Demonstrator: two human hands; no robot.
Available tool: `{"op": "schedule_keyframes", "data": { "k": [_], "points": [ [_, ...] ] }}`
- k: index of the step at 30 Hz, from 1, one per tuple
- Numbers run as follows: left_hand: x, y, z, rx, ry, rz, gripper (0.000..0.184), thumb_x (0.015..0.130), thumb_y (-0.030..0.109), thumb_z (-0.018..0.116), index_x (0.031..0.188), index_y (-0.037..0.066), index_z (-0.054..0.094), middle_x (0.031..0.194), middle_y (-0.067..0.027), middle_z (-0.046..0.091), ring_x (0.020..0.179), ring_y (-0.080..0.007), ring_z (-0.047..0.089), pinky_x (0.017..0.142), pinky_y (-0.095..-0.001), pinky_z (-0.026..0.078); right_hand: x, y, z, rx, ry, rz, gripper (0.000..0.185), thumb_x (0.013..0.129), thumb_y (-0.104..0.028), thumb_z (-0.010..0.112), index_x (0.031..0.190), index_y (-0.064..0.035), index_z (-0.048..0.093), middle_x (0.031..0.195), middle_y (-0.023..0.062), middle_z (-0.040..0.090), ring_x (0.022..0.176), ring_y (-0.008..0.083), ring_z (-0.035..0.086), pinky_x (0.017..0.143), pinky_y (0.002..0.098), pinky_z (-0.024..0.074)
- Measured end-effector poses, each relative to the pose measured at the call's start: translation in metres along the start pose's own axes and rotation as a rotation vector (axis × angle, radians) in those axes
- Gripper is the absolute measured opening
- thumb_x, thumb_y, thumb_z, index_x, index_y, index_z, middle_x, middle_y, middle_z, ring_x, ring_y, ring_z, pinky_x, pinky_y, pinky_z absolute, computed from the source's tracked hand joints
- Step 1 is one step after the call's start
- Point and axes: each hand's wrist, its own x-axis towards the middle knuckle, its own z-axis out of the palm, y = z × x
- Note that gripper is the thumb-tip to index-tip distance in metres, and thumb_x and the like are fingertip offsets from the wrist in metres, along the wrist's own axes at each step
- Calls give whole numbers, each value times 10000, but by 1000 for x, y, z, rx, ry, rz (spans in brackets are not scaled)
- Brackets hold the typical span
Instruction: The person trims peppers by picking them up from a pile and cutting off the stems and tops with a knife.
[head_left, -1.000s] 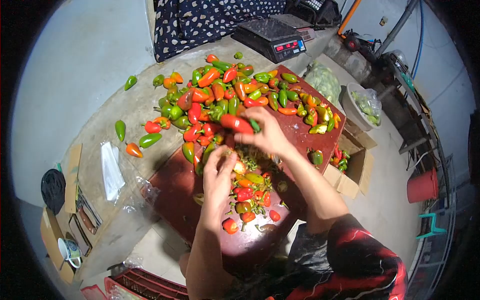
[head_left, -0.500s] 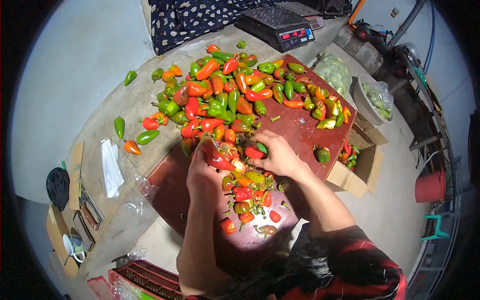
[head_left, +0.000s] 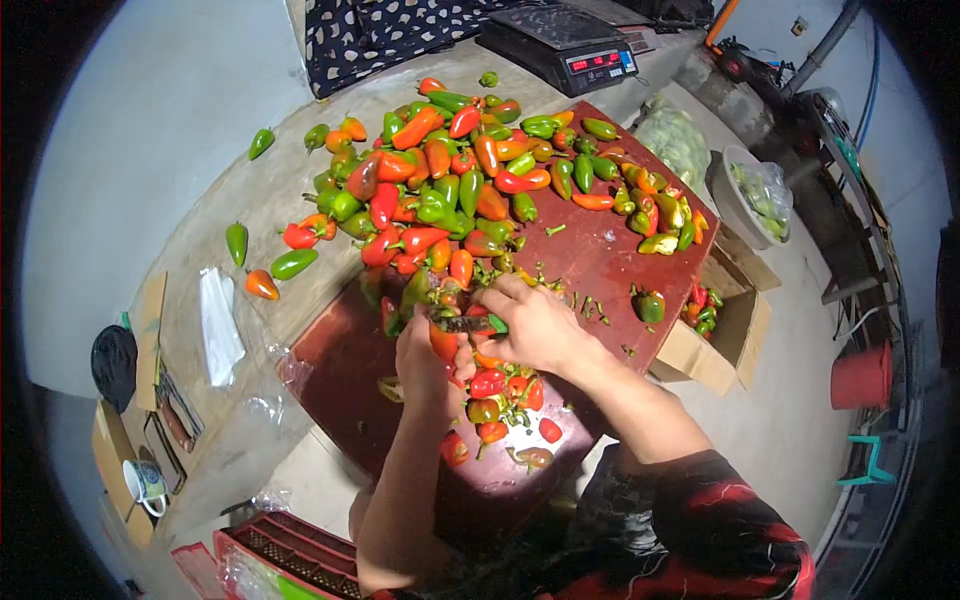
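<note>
My left hand is closed around an orange-red pepper above the dark red board. In my right hand is a small knife with a green handle, its dark blade lying across the top of that pepper. Fingers hide part of the pepper and most of the handle. Beyond both hands rises a big pile of red, orange and green peppers. Closer to me, several red pepper pieces and cut stems are scattered on the board.
A digital scale stands at the back. Right of the board are a cardboard box with peppers, a white tub and a bag of green produce. A white plastic bag and a cup are at left.
The large red pepper that was in my left hand has given way to an orange-red one. My right hand has brought the knife blade over to it. Stem bits now show right of my hand.
</note>
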Motion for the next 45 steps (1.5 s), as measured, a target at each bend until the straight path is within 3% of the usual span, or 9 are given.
{"op": "schedule_keyframes", "data": {
  "k": [9, 18, 24, 30, 34, 36, 38, 40, 45],
  "points": [
    [2, -8, -2, 191, 8, 83, 262, 1033, 243, 305, 979, 80, 504, 674, -62, 513, 414, -105, 387, 359, -260, 262, -3, -15, -5, -96, -57, -13, 533, 783, -360, 760, 1199, -67, 600, 1091, 157, 576, 831, 387, 669, 735, 498, 552],
    [-2, -6, 0, 294, -67, 50, 252, 1009, 288, 380, 902, 100, 507, 591, -41, 460, 364, -105, 344, 326, -243, 227, -4, -7, -5, -156, 6, -49, 553, 762, -367, 768, 1197, -75, 594, 1070, 162, 579, 793, 394, 669, 707, 503, 555],
    [-15, 8, 10, 286, -142, -39, 274, 991, 314, 398, 850, 101, 496, 568, -45, 433, 348, -105, 273, 313, -257, 188, 15, 57, -27, -166, 205, 217, 422, 674, -204, 790, 1055, -50, 695, 902, 193, 637, 837, 384, 664, 771, 440, 567],
    [0, 8, -12, 190, -155, 65, 221, 945, 257, 444, 840, 84, 533, 637, -53, 489, 425, -121, 393, 373, -253, 293, 2, 33, -18, 328, 316, 47, 459, 695, -211, 856, 1040, 33, 677, 947, 126, 698, 828, 228, 678, 793, 355, 553],
    [5, 6, -13, 543, -187, 212, 189, 938, 176, 538, 1035, 20, 582, 789, -72, 619, 634, -139, 596, 540, -268, 476, -1, 13, -17, 1146, 92, 290, 368, 902, -277, 746, 1121, -3, 635, 829, 42, 690, 574, 110, 604, 570, 277, 512],
    [4, -6, 0, 621, -302, 576, 275, 907, 108, 655, 1141, -21, 586, 816, -75, 661, 710, -116, 630, 651, -239, 496, -3, 16, -3, 1214, 52, 228, 428, 978, -400, 618, 1172, -19, 595, 805, 31, 673, 525, 89, 584, 493, 230, 453],
    [0, -1, 3, 703, -489, 523, 396, 917, 89, 676, 1269, -37, 544, 960, -84, 675, 822, -120, 646, 722, -255, 515, -7, 16, 4, 1200, -30, 284, 515, 997, -480, 542, 1213, -15, 587, 861, 43, 678, 579, 93, 597, 538, 241, 463],
    [6, -10, -1, 702, -456, 588, 368, 928, 66, 658, 1266, -36, 553, 981, -74, 676, 830, -115, 645, 737, -257, 521, -2, 9, 20, 830, 192, 100, 584, 1016, -503, 490, 1320, -6, 535, 957, 60, 666, 687, 84, 591, 631, 274, 479],
    [2, -3, 0, 512, -385, 418, 263, 937, 73, 642, 1173, -36, 599, 972, -57, 677, 853, -114, 644, 753, -261, 529, -3, -2, -19, 787, 3, 303, 560, 1021, -470, 494, 1357, -24, 525, 876, 109, 674, 666, 163, 653, 621, 338, 511]
  ]
}}
